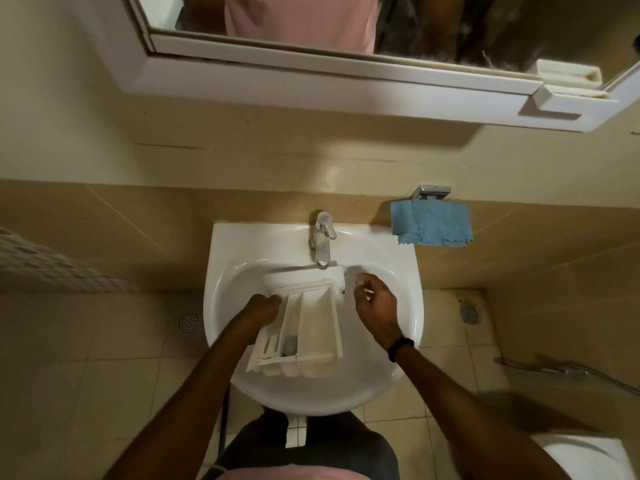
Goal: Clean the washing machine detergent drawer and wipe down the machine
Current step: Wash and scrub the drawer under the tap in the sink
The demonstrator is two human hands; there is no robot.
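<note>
White mirror cabinet (311, 81) above chrome tap (322, 237) — floor drain (189, 322) left

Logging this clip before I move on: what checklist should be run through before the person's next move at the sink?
1. Detergent drawer lies inside the sink: ok.
2. Left hand grips the drawer's left edge: ok.
3. Right hand is beside the drawer, apparently holding nothing, free for the tap: ok.
4. Drawer's front end sits below the tap's spout: ok.
5. Water running: cannot tell, no stream shows.
6. Blue cloth hangs on the wall holder right of the sink, ready for wiping: ok.
</note>
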